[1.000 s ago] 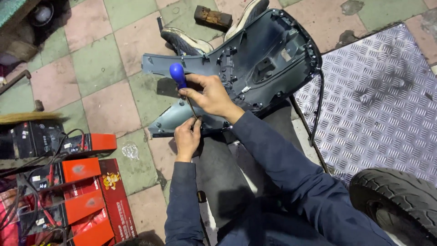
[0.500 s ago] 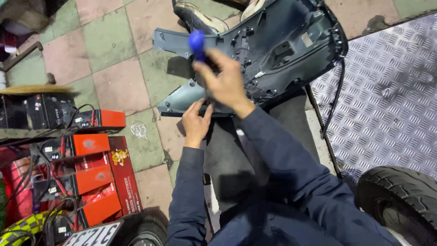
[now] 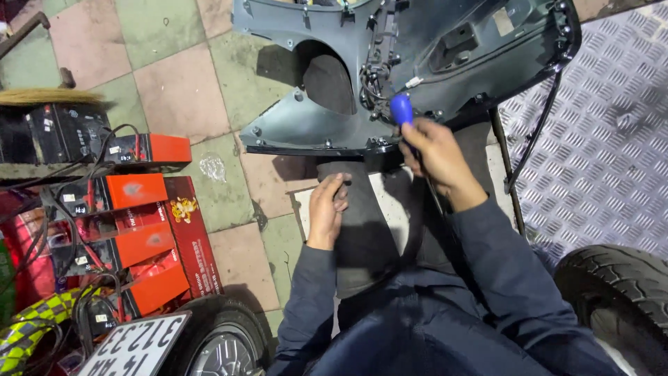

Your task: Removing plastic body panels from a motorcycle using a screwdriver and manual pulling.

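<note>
My right hand [image 3: 435,157] grips a screwdriver with a blue handle [image 3: 401,110], held just in front of the lower edge of a dark grey scooter body panel [image 3: 292,125]. The panel lies inside up on the floor, with a bundle of black wires [image 3: 376,83] at its middle. My left hand [image 3: 327,209] rests lower down on my dark trouser leg, its fingers curled; whether it holds anything small I cannot tell. Both arms wear dark blue sleeves.
Several red and black batteries [image 3: 132,191] with cables sit stacked at the left. A wheel [image 3: 216,341] and a white number plate [image 3: 132,345] lie at the bottom left. A tyre [image 3: 619,292] sits at the bottom right on a metal tread plate [image 3: 605,160].
The view has shifted downward. My right hand with the screwdriver has come down from the panel toward its lower edge. My left hand has dropped away from the panel onto my leg.
</note>
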